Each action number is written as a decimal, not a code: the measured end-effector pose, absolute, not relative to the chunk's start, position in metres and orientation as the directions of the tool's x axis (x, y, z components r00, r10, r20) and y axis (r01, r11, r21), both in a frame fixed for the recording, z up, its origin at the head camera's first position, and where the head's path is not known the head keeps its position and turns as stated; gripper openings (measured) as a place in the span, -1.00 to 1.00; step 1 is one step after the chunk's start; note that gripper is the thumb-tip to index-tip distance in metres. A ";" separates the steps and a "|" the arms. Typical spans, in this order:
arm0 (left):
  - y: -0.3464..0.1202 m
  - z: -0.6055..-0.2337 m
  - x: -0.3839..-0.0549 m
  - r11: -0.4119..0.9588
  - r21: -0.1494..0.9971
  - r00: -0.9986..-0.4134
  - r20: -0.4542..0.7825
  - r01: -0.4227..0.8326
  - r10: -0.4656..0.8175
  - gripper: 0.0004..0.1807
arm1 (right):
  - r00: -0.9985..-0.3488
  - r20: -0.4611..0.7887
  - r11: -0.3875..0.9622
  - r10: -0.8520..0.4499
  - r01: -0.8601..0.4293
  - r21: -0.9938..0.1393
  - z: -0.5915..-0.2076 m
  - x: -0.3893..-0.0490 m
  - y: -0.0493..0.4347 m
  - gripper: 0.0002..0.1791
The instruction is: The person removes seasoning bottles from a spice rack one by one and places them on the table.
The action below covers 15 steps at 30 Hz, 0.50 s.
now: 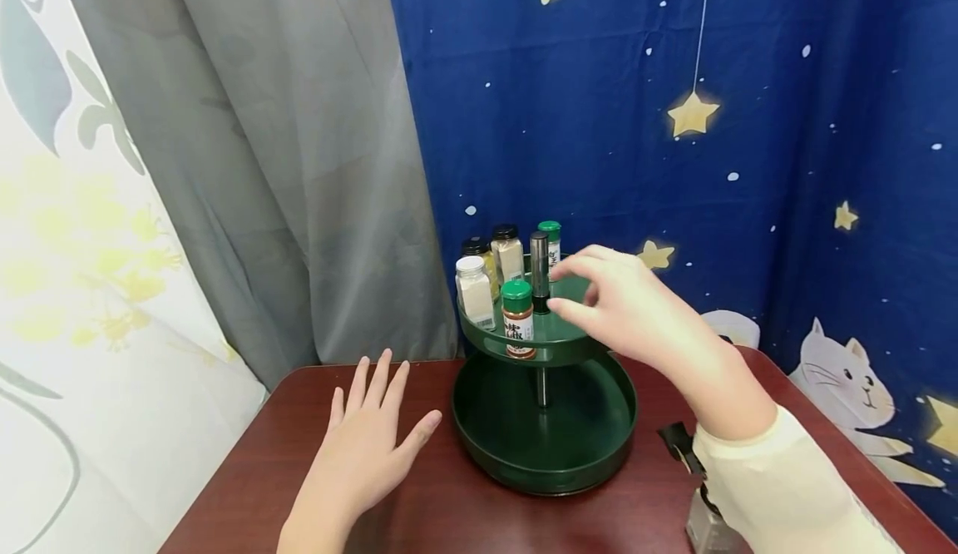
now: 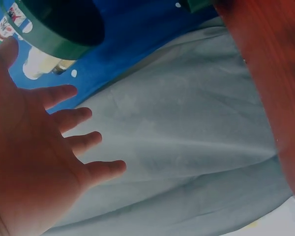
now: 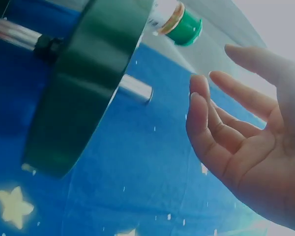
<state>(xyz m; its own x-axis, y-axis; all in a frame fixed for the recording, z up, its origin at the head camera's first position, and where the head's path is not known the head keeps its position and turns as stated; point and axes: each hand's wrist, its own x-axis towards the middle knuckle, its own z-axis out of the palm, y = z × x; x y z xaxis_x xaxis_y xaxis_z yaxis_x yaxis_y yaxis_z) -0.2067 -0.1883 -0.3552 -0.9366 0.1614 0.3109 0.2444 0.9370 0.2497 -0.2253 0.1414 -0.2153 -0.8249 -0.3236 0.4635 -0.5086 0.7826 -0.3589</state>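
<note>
A dark green two-tier rack stands on the table. Its upper tier carries a white-capped jar of pale powder, a green-capped shaker of reddish spice, two black-capped jars and another green-capped shaker behind the metal post. My right hand hovers over the upper tier's right side, fingers loosely bent, holding nothing. In the right wrist view, a gap separates that hand from the green-capped shaker. Left of the rack, my left hand has its fingers spread, holding nothing.
The dark red table lies under the rack. A clear-sided object with a dark part shows beside the right sleeve, partly hidden by it. Grey curtain and blue starry curtain hang behind the table.
</note>
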 end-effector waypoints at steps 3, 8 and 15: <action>-0.188 -0.358 -0.207 0.936 0.247 -0.935 0.313 0.250 0.167 0.00 | -0.834 0.412 0.781 -0.367 -0.517 -0.350 -0.206 -0.234 0.126 -0.59; -0.187 -0.360 -0.208 0.935 0.245 -0.934 0.311 0.256 0.174 0.02 | -0.832 0.356 0.797 -0.425 -0.530 -0.290 -0.201 -0.243 0.107 -0.52; -0.188 -0.358 -0.208 0.934 0.263 -0.948 0.268 0.242 0.170 0.06 | -0.836 0.304 0.817 -0.457 -0.530 -0.229 -0.204 -0.249 0.095 -0.49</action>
